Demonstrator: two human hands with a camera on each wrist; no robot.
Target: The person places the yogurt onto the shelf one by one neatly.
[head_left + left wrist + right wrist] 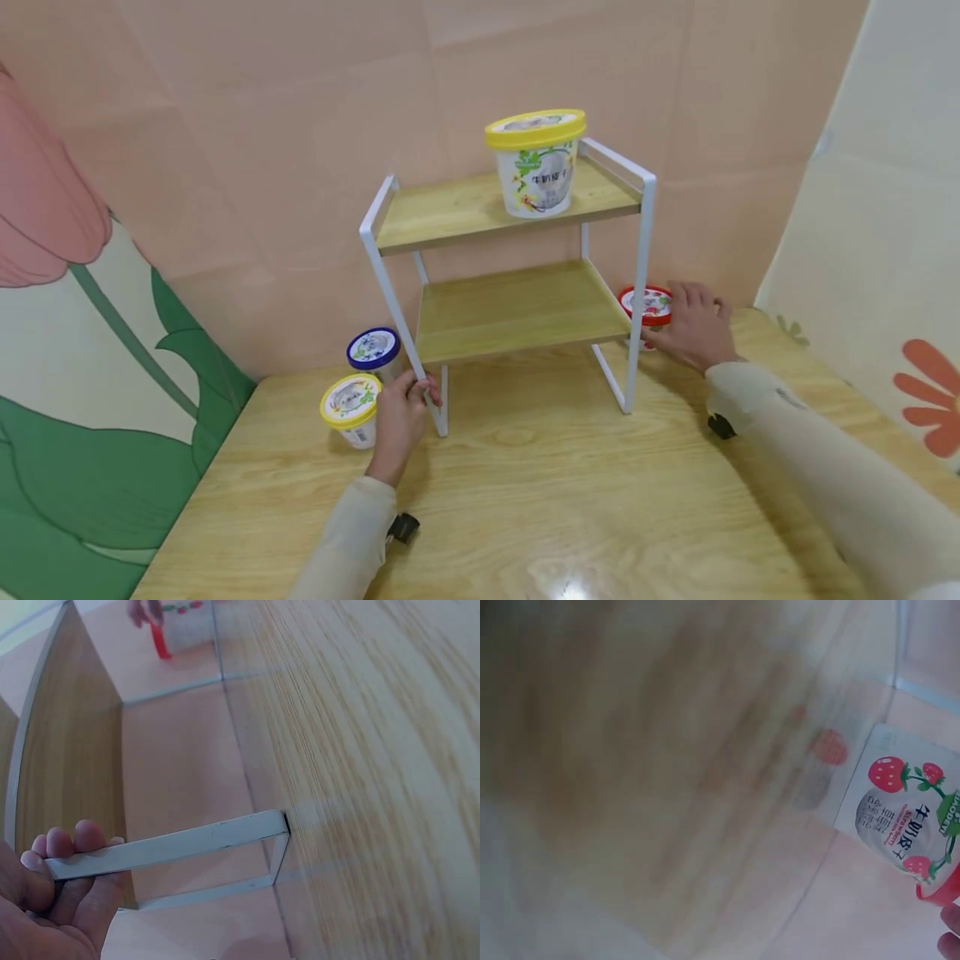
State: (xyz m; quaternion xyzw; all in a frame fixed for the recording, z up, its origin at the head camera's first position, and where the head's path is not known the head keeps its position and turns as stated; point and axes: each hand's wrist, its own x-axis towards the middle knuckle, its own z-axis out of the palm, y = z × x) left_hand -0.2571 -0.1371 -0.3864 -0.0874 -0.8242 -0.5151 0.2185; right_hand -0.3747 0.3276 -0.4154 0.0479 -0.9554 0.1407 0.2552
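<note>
A white two-tier rack with wooden shelves stands on the table. My left hand grips its front left leg; the left wrist view shows fingers curled round the white metal bar. On the right, a tub with a red lid and strawberry print stands beside the rack. My right hand is at that tub's right side, fingers extended, fingertips close by the lid. Whether they touch it is hard to tell. A yellow-lidded tub sits on the top shelf.
Left of the rack stand a blue-lidded tub and another yellow-lidded tub, close to my left hand. A pink wall covering rises behind the table. A pale flowered panel borders the right side.
</note>
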